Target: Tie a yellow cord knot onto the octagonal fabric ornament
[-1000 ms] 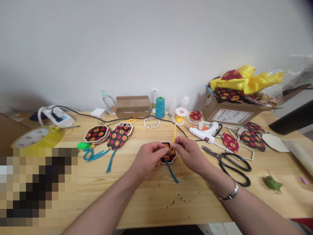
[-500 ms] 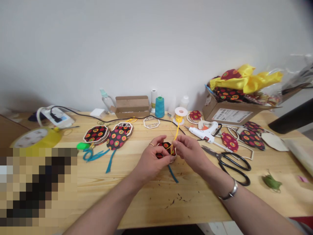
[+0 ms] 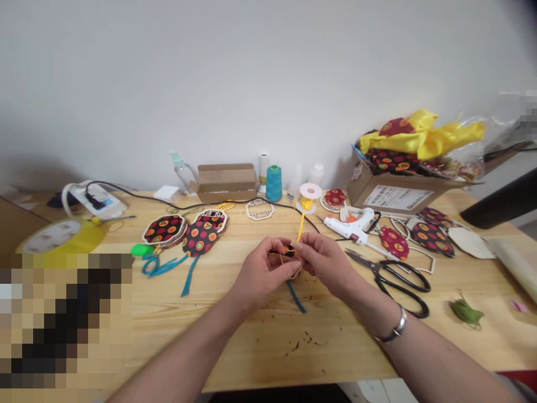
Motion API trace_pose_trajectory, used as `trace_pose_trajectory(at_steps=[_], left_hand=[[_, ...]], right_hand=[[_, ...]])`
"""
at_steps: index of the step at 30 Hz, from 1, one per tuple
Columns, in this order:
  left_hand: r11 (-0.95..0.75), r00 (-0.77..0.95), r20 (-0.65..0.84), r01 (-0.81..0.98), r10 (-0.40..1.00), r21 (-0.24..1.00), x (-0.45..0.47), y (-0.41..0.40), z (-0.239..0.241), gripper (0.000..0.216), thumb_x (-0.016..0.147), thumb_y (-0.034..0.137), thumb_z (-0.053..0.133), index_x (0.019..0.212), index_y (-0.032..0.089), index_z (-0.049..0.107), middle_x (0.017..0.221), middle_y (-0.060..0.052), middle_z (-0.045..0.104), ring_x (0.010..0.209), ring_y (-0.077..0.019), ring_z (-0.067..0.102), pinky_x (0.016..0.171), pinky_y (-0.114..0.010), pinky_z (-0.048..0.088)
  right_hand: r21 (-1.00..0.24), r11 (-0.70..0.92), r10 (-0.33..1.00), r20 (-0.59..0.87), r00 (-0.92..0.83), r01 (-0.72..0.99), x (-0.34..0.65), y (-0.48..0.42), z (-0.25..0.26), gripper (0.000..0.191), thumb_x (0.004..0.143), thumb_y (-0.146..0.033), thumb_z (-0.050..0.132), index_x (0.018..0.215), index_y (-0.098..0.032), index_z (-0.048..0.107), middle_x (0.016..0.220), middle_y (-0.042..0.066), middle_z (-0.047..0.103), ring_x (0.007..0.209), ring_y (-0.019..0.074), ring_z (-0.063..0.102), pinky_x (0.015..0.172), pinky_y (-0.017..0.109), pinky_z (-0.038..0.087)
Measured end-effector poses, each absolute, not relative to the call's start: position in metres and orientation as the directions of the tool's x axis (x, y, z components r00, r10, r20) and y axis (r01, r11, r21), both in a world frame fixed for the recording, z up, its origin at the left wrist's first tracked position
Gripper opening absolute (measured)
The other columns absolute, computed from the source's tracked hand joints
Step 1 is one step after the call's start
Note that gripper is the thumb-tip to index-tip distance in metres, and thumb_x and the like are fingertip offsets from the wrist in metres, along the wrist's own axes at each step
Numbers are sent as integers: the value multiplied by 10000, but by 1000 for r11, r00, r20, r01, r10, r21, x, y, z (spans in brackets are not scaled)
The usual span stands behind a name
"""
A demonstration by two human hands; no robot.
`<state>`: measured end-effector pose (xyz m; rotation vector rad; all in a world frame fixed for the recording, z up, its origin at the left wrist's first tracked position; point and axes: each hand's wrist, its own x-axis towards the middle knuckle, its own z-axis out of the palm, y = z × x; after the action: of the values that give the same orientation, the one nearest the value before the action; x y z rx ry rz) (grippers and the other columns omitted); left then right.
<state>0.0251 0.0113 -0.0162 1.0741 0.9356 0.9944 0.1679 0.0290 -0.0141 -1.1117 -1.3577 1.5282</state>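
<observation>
My left hand [image 3: 262, 271] and my right hand [image 3: 325, 263] meet over the middle of the wooden table [image 3: 268, 347]. Between them they pinch a small fabric-covered ornament [image 3: 288, 250], dark with red and yellow dots, now mostly hidden by the fingers. A yellow cord [image 3: 300, 226] runs from my right fingers up to a white spool [image 3: 311, 196]. A teal tassel [image 3: 296, 296] hangs from the ornament onto the table.
Black scissors [image 3: 398, 280] and a white glue gun [image 3: 354, 226] lie right of my hands. Finished ornaments [image 3: 184, 230] with teal tassels sit at the left. A cardboard box [image 3: 398, 193] of fabric stands back right. Teal thread cone [image 3: 274, 183], small box [image 3: 226, 182], yellow tape roll [image 3: 62, 235].
The ornament lay flat on the table a second ago; my left hand has lifted and turned it edge-on, and both hands have closed in around it.
</observation>
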Motion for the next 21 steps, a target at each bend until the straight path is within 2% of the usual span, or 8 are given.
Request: trace_pose_trajectory(at_steps=[3, 5, 10, 15, 18, 21], left_hand=[[169, 244, -124, -176, 962, 970, 24, 13, -14, 233, 690, 218, 642, 868, 191, 494, 868, -15, 604, 742, -140, 602, 703, -298, 475], [163, 250, -125, -139, 960, 977, 24, 14, -13, 238, 698, 214, 633, 905, 171, 524, 815, -23, 622, 749, -139, 594, 701, -274, 466], [198, 293, -179, -36, 939, 980, 23, 15, -11, 142, 725, 236, 599, 814, 127, 612, 707, -20, 627, 601, -99, 541, 579, -219, 418], [270, 293, -238, -74, 926, 960, 21, 15, -12, 153, 717, 265, 601, 786, 139, 652, 697, -19, 633, 597, -100, 531, 566, -217, 392], [291, 275, -266, -51, 924, 955, 19, 16, -13, 147, 709, 274, 609, 727, 135, 656, 607, 4, 600, 464, -47, 420, 447, -178, 286], [327, 289, -292, -81, 912, 942, 17, 17, -14, 150, 697, 283, 622, 702, 137, 654, 569, 20, 573, 417, -25, 344, 407, -172, 207]], right_hand=[[-996, -71, 951, -81, -300, 44, 168, 30, -17, 223, 779, -301, 523, 619, -161, 456, 520, -46, 449, 468, 68, 415, 439, 189, 313], [-995, -45, 951, -69, -301, 86, 168, 30, -18, 220, 780, -297, 518, 617, -162, 459, 526, -40, 466, 481, 74, 433, 448, 193, 325], [-977, 22, 964, -36, -264, 213, 168, 30, -16, 209, 763, -287, 531, 608, -161, 473, 518, -44, 459, 477, 74, 413, 446, 191, 320], [-974, 12, 962, -51, -270, 225, 169, 30, -15, 202, 756, -293, 542, 614, -159, 494, 529, -38, 483, 487, 77, 423, 453, 192, 328], [-979, -7, 961, -63, -271, 203, 169, 30, -14, 189, 744, -277, 560, 612, -156, 501, 518, -44, 474, 473, 69, 408, 439, 187, 314], [-984, -30, 957, -78, -278, 175, 170, 30, -11, 188, 734, -273, 574, 608, -152, 504, 508, -49, 464, 461, 63, 395, 430, 184, 303]])
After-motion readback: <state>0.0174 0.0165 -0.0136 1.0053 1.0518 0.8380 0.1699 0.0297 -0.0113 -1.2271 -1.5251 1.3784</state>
